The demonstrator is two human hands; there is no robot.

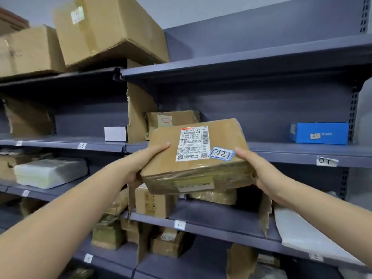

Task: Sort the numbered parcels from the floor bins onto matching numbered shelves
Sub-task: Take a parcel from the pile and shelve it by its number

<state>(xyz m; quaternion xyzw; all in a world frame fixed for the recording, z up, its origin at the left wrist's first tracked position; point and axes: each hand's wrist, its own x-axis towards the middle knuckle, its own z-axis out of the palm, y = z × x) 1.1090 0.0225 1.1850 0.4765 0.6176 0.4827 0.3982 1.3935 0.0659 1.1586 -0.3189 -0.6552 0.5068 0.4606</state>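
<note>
I hold a brown cardboard parcel (197,158) in both hands, in front of the grey shelving. A white shipping label and a blue-edged sticker reading "02" sit on its top face. My left hand (141,164) grips its left edge, thumb on top. My right hand (259,172) grips its right side. The parcel hovers at the front edge of the middle shelf (281,152), whose tag at the right reads "01" (327,161). Behind the parcel on that shelf lies another brown taped parcel (173,119).
A blue box (320,133) stands at the shelf's right end. A cardboard divider (138,113) splits the bays. The left bay holds a white box (115,133) and a white wrapped parcel (50,172). Large cartons (104,29) sit on top. Lower shelves hold several parcels.
</note>
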